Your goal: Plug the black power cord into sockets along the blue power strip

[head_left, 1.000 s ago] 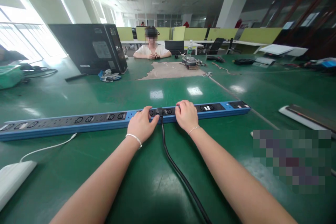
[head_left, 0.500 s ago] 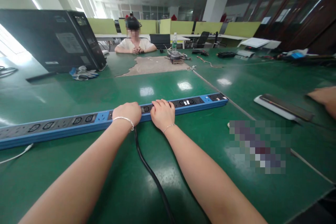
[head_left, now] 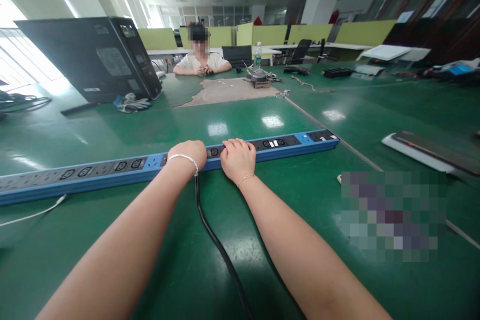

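A long blue power strip (head_left: 279,158) with black sockets lies across the green table. My left hand (head_left: 188,154), wearing a bracelet, is closed in a fist over the strip's middle. From beneath it a thick black power cord (head_left: 217,242) runs down toward me; the cord's end is hidden inside the fist. Just to the right, my right hand (head_left: 239,161) grips the strip from above, its fingers bent over the top toward the far side. One socket (head_left: 214,152) shows between the two hands.
A black computer case (head_left: 101,60) and gloves (head_left: 132,103) stand at back left. A person (head_left: 202,62) sits opposite, near a bottle (head_left: 258,55). On the right lie a dark flat device (head_left: 435,147) and a blurred-out object (head_left: 392,212). A white cable (head_left: 37,216) lies lower left.
The view has swung left, so everything appears farther right. A hand at the right edge has nearly left the picture. My hands keep their places on the power strip.
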Demonstrator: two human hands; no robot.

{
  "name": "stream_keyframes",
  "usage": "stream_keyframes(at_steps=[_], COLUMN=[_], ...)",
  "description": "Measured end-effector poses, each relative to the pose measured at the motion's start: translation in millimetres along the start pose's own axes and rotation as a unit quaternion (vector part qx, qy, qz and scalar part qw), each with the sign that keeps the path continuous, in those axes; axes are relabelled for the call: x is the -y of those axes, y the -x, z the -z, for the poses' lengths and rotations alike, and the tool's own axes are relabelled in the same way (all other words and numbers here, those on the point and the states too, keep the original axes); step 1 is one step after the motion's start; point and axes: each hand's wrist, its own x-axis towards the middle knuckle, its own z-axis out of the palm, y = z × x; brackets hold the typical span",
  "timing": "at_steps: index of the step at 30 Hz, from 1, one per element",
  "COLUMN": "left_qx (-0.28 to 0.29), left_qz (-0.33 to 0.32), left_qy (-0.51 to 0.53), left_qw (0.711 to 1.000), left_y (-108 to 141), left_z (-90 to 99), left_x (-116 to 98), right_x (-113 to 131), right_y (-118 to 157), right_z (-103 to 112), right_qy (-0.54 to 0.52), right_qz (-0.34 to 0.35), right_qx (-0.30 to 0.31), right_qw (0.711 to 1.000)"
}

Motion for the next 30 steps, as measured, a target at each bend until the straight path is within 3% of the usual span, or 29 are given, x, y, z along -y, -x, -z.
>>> stream_keyframes(at_steps=[10, 18, 30], left_qx=[-0.075, -0.057, -0.062], left_qz=[0.055, 0.079, 0.062], left_qy=[0.018, 0.067, 0.070], left_qw=[0.996, 0.993, 0.994], left_y=[18, 22, 24], left_z=[-12.0, -11.6, -8.0], left_x=[-11, -11, -6], right_x=[-2, -1, -3], right_y=[0, -1, -1], right_z=[-3, -4, -5], right_qy=[-0.001, -0.002, -0.007], right_qz=[-0.002, -0.007, 0.000], right_qx=[-0.010, -0.019, -0.028], right_qw=[1.000, 1.000, 1.000])
